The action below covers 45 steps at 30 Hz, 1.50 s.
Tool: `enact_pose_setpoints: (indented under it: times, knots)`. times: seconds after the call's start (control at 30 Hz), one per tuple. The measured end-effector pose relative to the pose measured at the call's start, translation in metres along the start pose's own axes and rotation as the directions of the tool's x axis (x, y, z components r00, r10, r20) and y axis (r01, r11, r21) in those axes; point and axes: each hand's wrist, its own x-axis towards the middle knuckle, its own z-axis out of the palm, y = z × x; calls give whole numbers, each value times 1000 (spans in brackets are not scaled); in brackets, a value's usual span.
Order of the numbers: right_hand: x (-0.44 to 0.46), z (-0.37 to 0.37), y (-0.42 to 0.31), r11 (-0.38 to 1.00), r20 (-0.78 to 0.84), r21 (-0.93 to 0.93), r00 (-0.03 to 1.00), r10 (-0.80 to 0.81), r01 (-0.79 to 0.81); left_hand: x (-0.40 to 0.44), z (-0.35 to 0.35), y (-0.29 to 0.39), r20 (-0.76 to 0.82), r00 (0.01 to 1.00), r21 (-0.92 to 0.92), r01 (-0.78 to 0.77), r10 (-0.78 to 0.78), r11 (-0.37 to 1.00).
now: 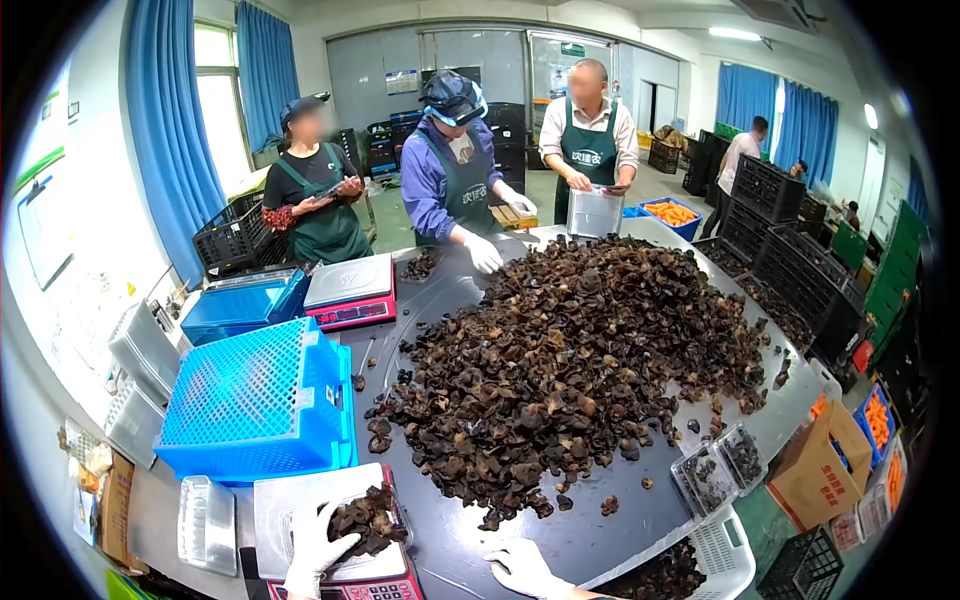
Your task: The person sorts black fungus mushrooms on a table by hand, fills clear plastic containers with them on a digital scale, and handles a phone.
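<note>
At the bottom of the view, my left hand (315,545), in a white glove, grips the left side of a clear tray of dark wood-ear fungus (368,518). That tray sits on a red-based scale (268,490) with a pale top plate. My right hand (525,568), also gloved, rests over the metal table's near edge, its fingers apart and holding nothing. A large heap of dark fungus (560,360) lies in front of it. To its right, a white basket (735,550) holds more fungus.
Blue crates (245,400) stand at the left, beside an empty clear tray (207,525) and a second red scale (350,290). Clear trays (718,470) sit at the right edge. Across the table are three people; one's white-gloved hand (484,254) is beside the heap.
</note>
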Motion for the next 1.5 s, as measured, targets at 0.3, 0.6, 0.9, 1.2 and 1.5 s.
enact_pose_setpoints:
  times: [0.3,0.6,0.9,1.2,1.5]
  knots:
    - [-9,15,15,996,61,73,997,44,-49,-3,5,-1,-80,995,-99,52,-60,994]
    - [1,-2,-2,999,6,30,1000,15,-15,0,7,-1,-174,983,-165,34,-63,986]
    - [-11,17,16,994,72,86,996,57,-63,0,17,-12,-231,963,-264,75,-139,962]
    - [-6,10,11,995,62,85,997,46,-51,-1,17,-11,-234,959,-295,84,-158,952]
    - [-3,5,6,995,75,75,996,57,-62,0,17,-14,-237,963,-268,62,-128,962]
